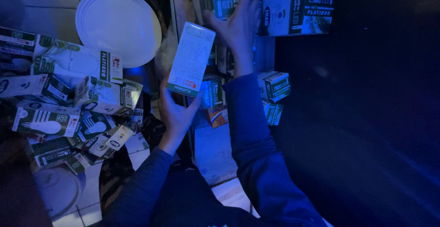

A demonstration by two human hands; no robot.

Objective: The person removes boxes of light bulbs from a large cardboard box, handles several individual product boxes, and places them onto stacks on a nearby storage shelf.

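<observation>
Fingers of the left hand (176,110) pinch the lower end of a white bulb carton (191,58), held tilted at centre frame. Left of it, a heap of bulb boxes (68,112) lies below a round white lamp cover (118,25). Upper centre, the right hand (238,23) presses spread fingers against the shelf boxes (293,9).

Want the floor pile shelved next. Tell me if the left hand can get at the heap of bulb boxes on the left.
Probably not yet: the left hand grips a tall white box. Nothing blocks the heap of bulb boxes.
</observation>
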